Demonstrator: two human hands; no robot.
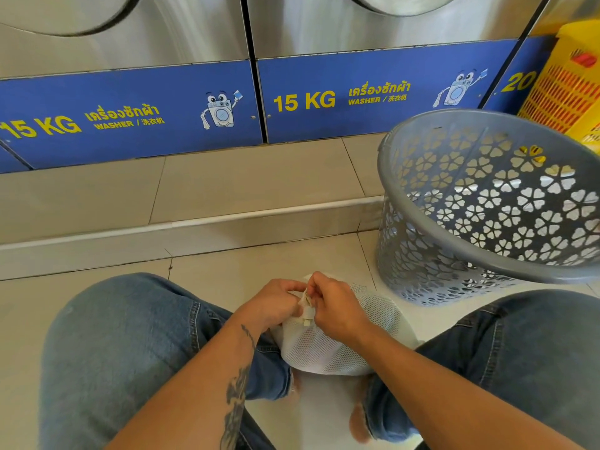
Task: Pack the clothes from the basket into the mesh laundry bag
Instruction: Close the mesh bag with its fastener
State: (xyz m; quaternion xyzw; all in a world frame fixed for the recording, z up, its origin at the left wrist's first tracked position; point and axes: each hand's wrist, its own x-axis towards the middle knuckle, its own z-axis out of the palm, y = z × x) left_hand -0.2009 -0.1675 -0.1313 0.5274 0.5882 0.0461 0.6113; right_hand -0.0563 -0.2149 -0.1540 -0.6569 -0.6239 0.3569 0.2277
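A white mesh laundry bag point(328, 349), bulging with white cloth, rests on the tiled floor between my knees. My left hand point(274, 303) and my right hand point(334, 303) meet at the bag's gathered top, both pinching its drawstring and a small pale toggle point(306, 315). A grey plastic basket point(487, 203) with flower-shaped holes stands on the floor to the right, tipped toward me. I see no clothes inside it.
Two steel washers with blue "15 KG" panels point(130, 115) stand on a raised tiled step point(194, 222) ahead. A yellow plastic basket point(565, 89) sits behind the grey one at the far right. My jeans-clad legs point(123, 345) flank the bag.
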